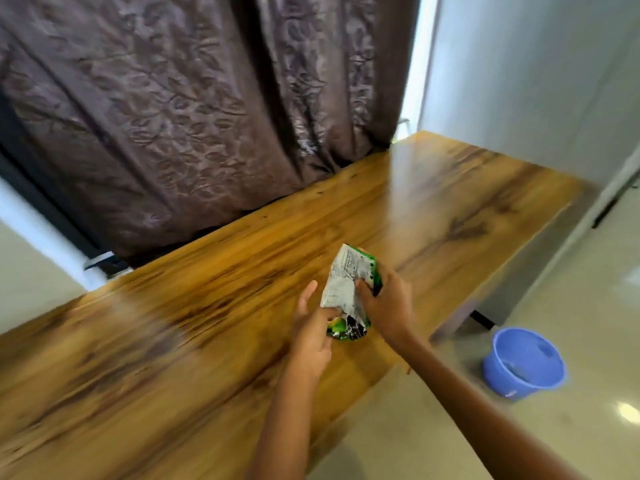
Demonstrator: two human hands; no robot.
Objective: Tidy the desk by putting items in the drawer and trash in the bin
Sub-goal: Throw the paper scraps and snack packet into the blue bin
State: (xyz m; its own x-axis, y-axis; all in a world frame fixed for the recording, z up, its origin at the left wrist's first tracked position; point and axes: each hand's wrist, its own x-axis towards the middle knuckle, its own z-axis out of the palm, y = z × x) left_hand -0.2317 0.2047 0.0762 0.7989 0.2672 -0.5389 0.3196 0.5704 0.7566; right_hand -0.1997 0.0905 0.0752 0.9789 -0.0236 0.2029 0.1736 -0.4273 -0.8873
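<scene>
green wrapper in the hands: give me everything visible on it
The wrapper is a crumpled, flattened foil-like packet: silvery-white back with small print, green edge at its upper right, green and black print at the lower end. It is held over the wooden desk near the front edge. The right hand grips its upper right side, thumb across the back; the left hand pinches the lower end. Text unreadable.
</scene>
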